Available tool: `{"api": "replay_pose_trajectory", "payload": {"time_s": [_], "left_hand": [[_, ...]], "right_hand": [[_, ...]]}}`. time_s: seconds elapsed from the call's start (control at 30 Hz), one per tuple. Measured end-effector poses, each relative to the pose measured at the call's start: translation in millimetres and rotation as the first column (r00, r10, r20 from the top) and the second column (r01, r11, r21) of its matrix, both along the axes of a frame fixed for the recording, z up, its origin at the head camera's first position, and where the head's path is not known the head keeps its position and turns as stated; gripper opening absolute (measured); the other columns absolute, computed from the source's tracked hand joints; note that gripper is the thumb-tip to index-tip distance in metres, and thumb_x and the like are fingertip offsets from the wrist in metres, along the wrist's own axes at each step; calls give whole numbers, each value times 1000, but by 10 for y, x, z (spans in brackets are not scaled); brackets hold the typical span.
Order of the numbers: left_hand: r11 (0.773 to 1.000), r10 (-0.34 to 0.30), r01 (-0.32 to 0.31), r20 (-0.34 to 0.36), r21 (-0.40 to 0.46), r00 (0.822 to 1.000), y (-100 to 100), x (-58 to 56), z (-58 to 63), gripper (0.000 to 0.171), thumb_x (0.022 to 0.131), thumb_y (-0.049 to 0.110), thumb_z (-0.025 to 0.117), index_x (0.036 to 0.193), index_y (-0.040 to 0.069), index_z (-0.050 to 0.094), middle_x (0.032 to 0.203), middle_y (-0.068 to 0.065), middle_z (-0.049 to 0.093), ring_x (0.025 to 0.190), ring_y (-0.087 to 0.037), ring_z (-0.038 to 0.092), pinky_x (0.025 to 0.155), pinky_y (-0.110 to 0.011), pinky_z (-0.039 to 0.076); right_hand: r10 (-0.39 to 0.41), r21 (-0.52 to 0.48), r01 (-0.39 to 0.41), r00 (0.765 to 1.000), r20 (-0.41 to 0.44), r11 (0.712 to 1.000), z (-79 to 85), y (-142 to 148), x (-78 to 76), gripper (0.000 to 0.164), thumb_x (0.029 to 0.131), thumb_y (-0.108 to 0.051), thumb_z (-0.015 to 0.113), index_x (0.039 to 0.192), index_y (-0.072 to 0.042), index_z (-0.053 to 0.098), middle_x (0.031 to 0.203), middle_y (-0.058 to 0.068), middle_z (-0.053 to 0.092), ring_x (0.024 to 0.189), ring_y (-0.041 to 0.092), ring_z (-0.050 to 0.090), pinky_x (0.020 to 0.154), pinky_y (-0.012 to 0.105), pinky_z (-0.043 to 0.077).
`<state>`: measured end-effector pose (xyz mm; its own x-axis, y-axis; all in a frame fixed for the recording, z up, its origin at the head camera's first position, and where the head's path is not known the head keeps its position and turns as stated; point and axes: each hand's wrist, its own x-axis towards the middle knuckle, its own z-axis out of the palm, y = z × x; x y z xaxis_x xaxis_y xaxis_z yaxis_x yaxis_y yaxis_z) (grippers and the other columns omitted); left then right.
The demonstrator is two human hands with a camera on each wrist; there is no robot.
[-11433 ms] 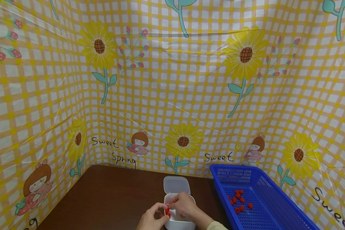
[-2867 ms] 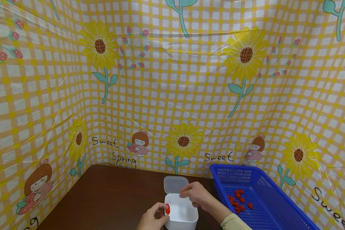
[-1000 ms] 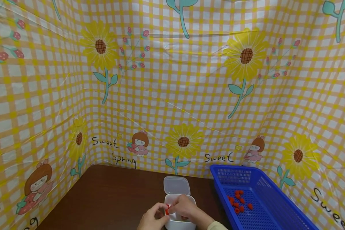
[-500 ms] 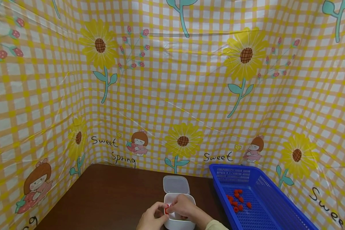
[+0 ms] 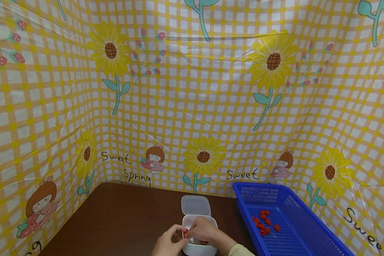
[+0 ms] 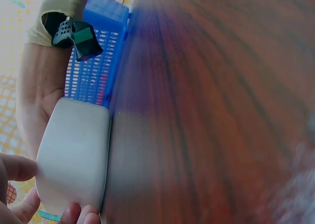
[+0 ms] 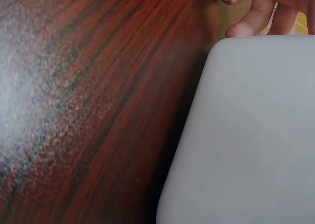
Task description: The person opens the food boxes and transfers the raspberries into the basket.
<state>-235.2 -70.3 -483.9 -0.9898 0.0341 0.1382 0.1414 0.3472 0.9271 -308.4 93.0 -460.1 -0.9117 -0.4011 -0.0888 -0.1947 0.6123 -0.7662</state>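
Note:
A white rectangular plastic box (image 5: 200, 250) stands at the table's front, its translucent lid (image 5: 196, 205) flipped back behind it. At the box's left rim my left hand (image 5: 170, 241) pinches a small red berry (image 5: 185, 232) that looks like a raspberry. My right hand (image 5: 203, 229) reaches over the box from the right with curled fingers, its fingertips at the same berry, most of which they cover. In the left wrist view, the lower left fingers (image 6: 90, 216) rest by the box's outer wall. The right wrist view shows mainly that wall (image 7: 261, 135) and left fingertips (image 7: 242, 30).
To the right stands a blue slotted basket (image 5: 307, 231) with several red berries (image 5: 262, 226) near its left side. Brown wood-grain table (image 5: 124, 217) lies left of the box. A sunflower-print checked cloth (image 5: 179, 89) walls the back and sides. A black wrist camera (image 6: 81, 39) sits on the right wrist.
My right hand has come down from the box's back right rim, where it was 2.9 seconds ago, to the berry. Less red shows now than 11.4 seconds ago. My left hand stays at the rim.

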Motion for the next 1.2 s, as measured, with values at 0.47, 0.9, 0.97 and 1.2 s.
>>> {"api": "replay_pose_trajectory", "payload": {"time_s": [0.47,0.9,0.97,1.2], "left_hand": [[1000,-21,21,4,4,1000,11,-9,-15,26,84,24,73,109,19,67,81,4,64,72,-11,58,66,-34,43],[998,-42,40,33,48,999,4,-15,6,26,86,22,74,110,15,66,81,1,64,69,-15,61,65,-36,47],[998,-39,37,33,43,999,8,-17,15,27,86,21,73,111,14,66,81,1,63,69,-15,61,65,-36,47],[999,-28,26,42,42,999,13,-13,33,25,85,21,73,108,14,66,80,1,63,67,-15,62,66,-36,47]], "right_hand": [[24,-40,-23,1000,19,999,94,26,76,16,73,-3,72,61,2,63,43,-13,32,36,0,25,36,18,21],[65,-40,-63,997,43,997,286,86,49,7,78,-4,71,73,2,73,57,-4,52,39,0,27,37,15,28],[69,-32,-67,996,56,997,334,112,34,7,80,-4,71,76,1,74,55,-6,48,39,1,26,38,16,28],[41,-43,-37,996,85,998,453,215,-43,7,82,-6,71,80,-4,77,50,-10,32,40,1,23,38,16,25]]}}
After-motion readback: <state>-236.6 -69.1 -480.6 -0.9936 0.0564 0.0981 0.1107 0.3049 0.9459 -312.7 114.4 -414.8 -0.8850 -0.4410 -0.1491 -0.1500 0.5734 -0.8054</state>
